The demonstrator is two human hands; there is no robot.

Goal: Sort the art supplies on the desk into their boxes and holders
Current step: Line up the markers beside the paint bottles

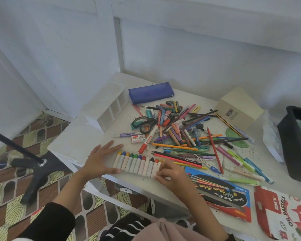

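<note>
A row of several oil pastels in pale wrappers lies side by side near the desk's front edge. My left hand lies flat with straight fingers against the row's left end. My right hand has its fingers curled over the pastels at the row's right end. Behind them a jumbled pile of pencils, pens and markers covers the middle of the white desk, with black-handled scissors at its left side. A red and white oil pastels box lies open at the front right.
A white compartment holder lies on its side at the back left, a blue pencil case behind the pile. A cream box and a black bin stand at the right. A blue water-colour pencil box lies by my right wrist.
</note>
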